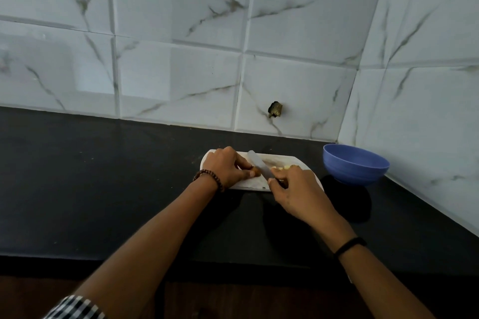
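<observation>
A white cutting board [281,158] lies on the black counter [103,176] near the wall. My left hand [225,167] pinches a small brownish piece of food [256,170] down on the board. My right hand [298,190] grips the handle of a knife, and its pale blade [256,162] slants across the board just right of that piece. Small yellowish cut bits [281,168] sit on the board beyond my right hand. The knife handle is hidden in my fist.
A blue bowl [355,164] stands on the counter right of the board, close to the corner of the tiled walls [363,85]. A dark hole [275,109] marks the tile behind the board. The counter's front edge [155,264] runs below my forearms.
</observation>
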Motion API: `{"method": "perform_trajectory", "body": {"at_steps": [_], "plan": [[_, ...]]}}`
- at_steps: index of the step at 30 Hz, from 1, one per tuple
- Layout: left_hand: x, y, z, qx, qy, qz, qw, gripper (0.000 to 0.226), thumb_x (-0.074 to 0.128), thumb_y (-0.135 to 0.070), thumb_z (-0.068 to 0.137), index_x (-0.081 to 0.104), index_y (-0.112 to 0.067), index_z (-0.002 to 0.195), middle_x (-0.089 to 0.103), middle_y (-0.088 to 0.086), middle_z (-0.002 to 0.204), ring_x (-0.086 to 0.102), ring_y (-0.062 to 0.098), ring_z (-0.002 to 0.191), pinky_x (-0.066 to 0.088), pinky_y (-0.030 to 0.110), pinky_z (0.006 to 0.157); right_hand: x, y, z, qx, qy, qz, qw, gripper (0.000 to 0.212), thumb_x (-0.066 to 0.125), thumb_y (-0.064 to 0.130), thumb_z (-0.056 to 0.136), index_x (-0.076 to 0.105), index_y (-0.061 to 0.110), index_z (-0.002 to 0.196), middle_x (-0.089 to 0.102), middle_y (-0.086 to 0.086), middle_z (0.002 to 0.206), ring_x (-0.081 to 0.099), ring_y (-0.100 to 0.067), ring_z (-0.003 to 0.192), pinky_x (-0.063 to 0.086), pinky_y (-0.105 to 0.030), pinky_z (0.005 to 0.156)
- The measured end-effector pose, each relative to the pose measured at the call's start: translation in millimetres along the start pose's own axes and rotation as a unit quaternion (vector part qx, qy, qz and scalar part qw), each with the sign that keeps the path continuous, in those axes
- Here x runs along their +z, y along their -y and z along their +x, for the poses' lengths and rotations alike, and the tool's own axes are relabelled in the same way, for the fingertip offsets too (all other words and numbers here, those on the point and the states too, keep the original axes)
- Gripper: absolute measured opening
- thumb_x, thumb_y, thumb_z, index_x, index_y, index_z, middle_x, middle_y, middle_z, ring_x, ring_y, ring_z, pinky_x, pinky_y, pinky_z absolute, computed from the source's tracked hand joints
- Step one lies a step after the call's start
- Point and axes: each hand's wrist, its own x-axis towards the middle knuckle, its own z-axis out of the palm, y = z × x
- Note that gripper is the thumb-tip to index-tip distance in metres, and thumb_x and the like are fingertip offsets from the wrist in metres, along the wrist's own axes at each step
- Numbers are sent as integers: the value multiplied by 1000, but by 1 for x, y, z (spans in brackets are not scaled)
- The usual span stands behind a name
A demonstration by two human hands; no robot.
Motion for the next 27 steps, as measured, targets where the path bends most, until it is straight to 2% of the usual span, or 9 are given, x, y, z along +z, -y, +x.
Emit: {"method": "perform_trajectory", "body": {"at_steps": [3,6,10,12,15,17,20,27], "plan": [[0,0,0,7,-5,6,1000,21,72,-50,79,76,-37,95,74,-10,94,64,7,87,54,33,85,0,9,8,13,1,-33,999,20,53,30,100,64,14,100,59,-2,84,58,-16,77,42,-27,63],[0,0,0,5,-6,9,1000,22,71,-49,80,76,-37,97,74,-8,94,64,8,88,54,31,84,3,21,20,18,7,-65,998,27,52,29,99,65,13,116,62,-10,101,61,-25,90,40,-29,69],[0,-1,-1,4,-3,4,1000,22,71,-49,80,76,-36,98,74,-8,94,63,8,86,55,32,84,1,34,25,37,25,-87,995,22,53,21,98,60,7,113,57,-10,107,61,-30,101,39,-32,69],[1,-2,-2,5,-1,-5,1000,22,72,-48,80,76,-35,96,74,-7,92,63,8,85,55,34,84,-1,36,23,33,30,-103,994,22,53,20,98,62,8,115,59,-11,110,60,-28,96,39,-33,69],[1,-4,-4,8,-3,-18,1000,20,73,-47,79,77,-35,94,75,-7,91,63,8,85,55,35,84,-6,39,17,28,43,-121,991,14,55,20,97,61,10,106,60,-13,111,52,-25,85,38,-33,67],[0,-5,-5,13,-6,-20,1000,18,73,-45,79,77,-34,93,75,-7,91,63,8,84,55,34,83,-10,40,9,22,51,-133,990,11,55,21,98,59,13,104,58,-12,113,55,-27,88,38,-32,68],[-2,-6,-8,17,-9,-25,1000,16,74,-41,80,78,-33,93,75,-8,92,63,7,83,54,32,83,-15,41,-5,4,48,-156,987,18,55,23,98,58,12,112,57,-11,115,60,-29,101,37,-32,70],[-2,-8,-11,24,-12,-28,999,15,75,-41,78,78,-34,91,74,-14,95,64,4,81,55,33,84,-26,41,-24,-1,53,-176,983,19,57,22,97,61,12,113,61,-9,114,60,-26,101,38,-31,69]]}}
